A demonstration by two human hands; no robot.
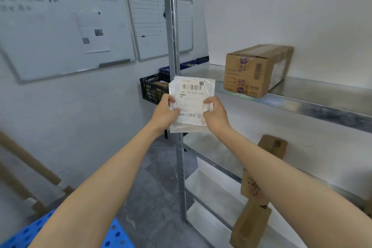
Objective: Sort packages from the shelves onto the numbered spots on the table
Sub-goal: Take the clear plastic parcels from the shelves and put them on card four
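Blue perforated plastic panel (114,233): lower left corner of the frame, under the left forearm; what it belongs to cannot be told.
Framed whiteboards (66,32): two on the pale wall, upper left; the writing is too blurred to read.
Black slatted plastic crate (151,88): just left of centre, behind the hands.
Left hand (164,112): pinches the left edge of the parcel, thumb on the front and fingers behind.
Flat white plastic mailer bag with a barcode label (191,90): centre of the frame, held upright in the air between both hands, label toward the camera, in front of the grey metal shelf post (171,26). It is off the shelves; no table or numbered spot is in view.
Right hand (216,116): grips the right edge, fingers curled so the film bunches under them.
Metal shelf (302,106): right half of the frame.
Large brown cardboard box with purple print (257,70): on the upper shelf, right of centre.
Smaller brown cardboard boxes (249,225): on the lower shelves, lower right, partly behind the right forearm.
Step in hand: probably reading the label to choose a spot.
Risk: the film looks slick and limp, so an edge pinch could slip when one hand lets go; bunching may crease the label; a misread number would send the bag to the wrong spot.
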